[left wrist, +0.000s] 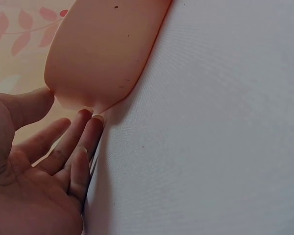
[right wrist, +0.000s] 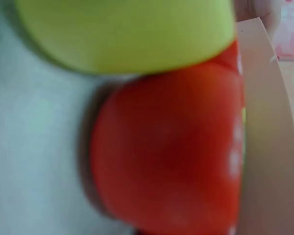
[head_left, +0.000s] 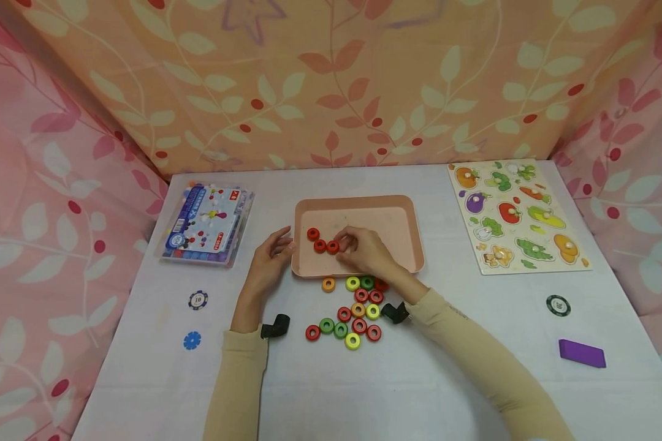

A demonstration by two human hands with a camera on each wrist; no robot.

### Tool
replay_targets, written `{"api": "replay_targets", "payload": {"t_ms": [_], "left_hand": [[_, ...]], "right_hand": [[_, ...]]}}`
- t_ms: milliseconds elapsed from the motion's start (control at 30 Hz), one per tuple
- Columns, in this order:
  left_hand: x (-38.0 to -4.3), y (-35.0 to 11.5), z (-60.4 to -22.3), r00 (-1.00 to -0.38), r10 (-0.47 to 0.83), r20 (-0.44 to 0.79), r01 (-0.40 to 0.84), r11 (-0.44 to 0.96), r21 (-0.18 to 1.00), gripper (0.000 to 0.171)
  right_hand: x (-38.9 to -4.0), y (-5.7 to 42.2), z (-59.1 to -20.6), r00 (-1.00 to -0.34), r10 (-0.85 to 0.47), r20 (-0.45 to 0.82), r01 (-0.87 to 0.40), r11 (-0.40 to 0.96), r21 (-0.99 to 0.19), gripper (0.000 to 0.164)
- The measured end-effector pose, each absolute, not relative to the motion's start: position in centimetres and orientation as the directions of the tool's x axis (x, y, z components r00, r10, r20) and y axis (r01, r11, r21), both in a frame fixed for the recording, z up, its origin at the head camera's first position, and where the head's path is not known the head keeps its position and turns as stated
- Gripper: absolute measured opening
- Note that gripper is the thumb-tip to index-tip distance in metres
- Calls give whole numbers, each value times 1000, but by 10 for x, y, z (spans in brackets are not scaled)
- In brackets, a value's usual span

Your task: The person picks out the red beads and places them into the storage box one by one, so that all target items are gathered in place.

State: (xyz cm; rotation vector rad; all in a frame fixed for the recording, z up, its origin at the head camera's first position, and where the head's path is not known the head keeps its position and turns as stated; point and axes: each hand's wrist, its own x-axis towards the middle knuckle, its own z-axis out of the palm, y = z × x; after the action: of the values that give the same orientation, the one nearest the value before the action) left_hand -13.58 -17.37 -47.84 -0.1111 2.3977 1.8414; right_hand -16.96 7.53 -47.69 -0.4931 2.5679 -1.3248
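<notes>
A shallow pink tray point(head_left: 358, 201) lies on the white table. Inside it, at the left, two red rings point(head_left: 312, 234) sit beside a third red ring point(head_left: 333, 247). My right hand point(head_left: 366, 251) reaches over the tray's front rim, thumb and index finger pinching that third ring. With fingers loosely extended, my left hand point(head_left: 268, 260) touches the tray's left end; the left wrist view shows its fingertips point(left wrist: 98, 117) against the tray wall point(left wrist: 103, 58). In the right wrist view a blurred red ring point(right wrist: 166, 152) and a yellow-green ring point(right wrist: 132, 34) hide the right hand's fingertips.
Several red, green, orange and yellow rings point(head_left: 359, 325) lie in front of the tray. At the left are a boxed set point(head_left: 204, 223), a chip point(head_left: 198, 300) and a blue disc point(head_left: 192, 340). A vegetable puzzle board point(head_left: 521, 217), dark chip point(head_left: 558, 305) and purple block point(head_left: 582, 353) are right.
</notes>
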Motion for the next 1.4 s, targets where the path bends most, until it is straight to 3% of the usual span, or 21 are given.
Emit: {"api": "replay_targets", "payload": {"t_ms": [167,400,667,900,1167,1400], "left_hand": [[-139,-175,-493,-994,1,-107,-103,270,957,49],[-137,-175,-492,-992,-10,-126,-124,296,947,50],[-137,-176,-492,-991,-12,-130,-128,288,949,49],[-138,-176,-493,-991,-6,-130,-126,295,947,49],[-134,-172,-476,-989,5,-150,-142,288,947,50],[-125,-166,-451,-987,12,-159,-148,307,940,50]], "right_hand": [[-159,80,-469,-890,-455,6,-272,521,-809,24],[-130,86,-448,-769,-633,92,-492,494,-717,22],[-103,94,-440,-681,-732,-37,-476,481,-736,27],[-87,99,-454,-672,-734,-95,-512,554,-656,23],[-81,97,-463,-673,-737,-58,-576,572,-584,22],[-88,97,-455,-713,-701,22,-534,523,-665,23]]}}
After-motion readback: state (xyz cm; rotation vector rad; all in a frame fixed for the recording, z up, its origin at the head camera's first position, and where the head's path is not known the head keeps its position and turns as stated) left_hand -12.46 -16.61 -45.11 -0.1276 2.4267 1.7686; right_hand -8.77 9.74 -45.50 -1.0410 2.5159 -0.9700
